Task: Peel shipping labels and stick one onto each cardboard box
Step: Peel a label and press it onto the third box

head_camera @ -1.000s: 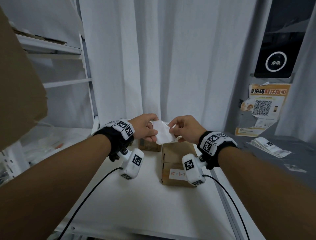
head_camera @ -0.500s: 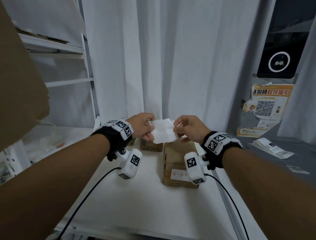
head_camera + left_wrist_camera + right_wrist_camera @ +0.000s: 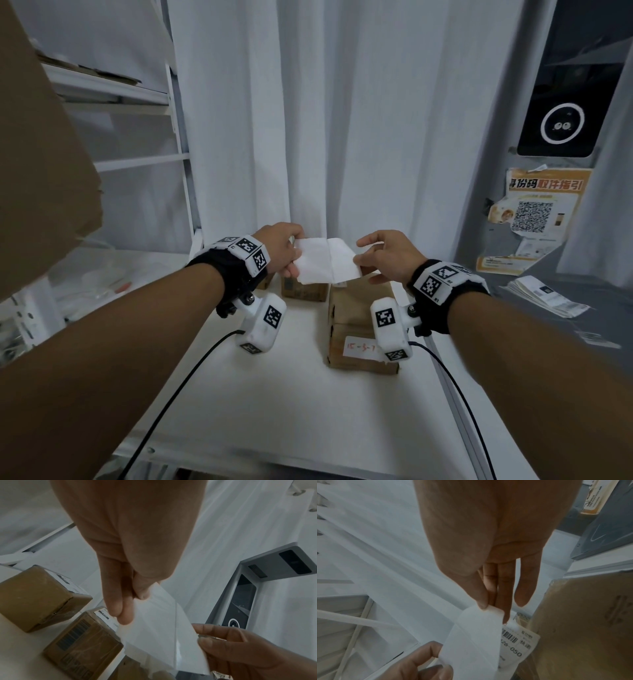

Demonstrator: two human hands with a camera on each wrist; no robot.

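Observation:
A white label sheet [image 3: 325, 262] is stretched flat between my two hands above the white table [image 3: 274, 394]. My left hand [image 3: 291, 265] pinches its left edge between thumb and fingers [image 3: 120, 609]. My right hand [image 3: 361, 263] pinches the right edge [image 3: 488, 609]. In the right wrist view a printed barcode label [image 3: 517, 642] hangs just under that edge. Below the sheet stands a cardboard box [image 3: 356, 318] with a small handwritten sticker [image 3: 359, 347] on its front. A second box [image 3: 301, 291] and a third box [image 3: 34, 599] stand behind it.
On the grey counter at the right lies a stack of printed labels [image 3: 541, 298], under an orange QR poster [image 3: 534, 219] and a dark terminal [image 3: 561, 126]. White shelving [image 3: 137, 161] and a large cardboard flap [image 3: 41, 154] are at the left. A white curtain [image 3: 342, 120] hangs behind.
The hands have drawn apart, and the sheet, bunched between them a second ago, is now spread out wide and flat. The boxes have not moved.

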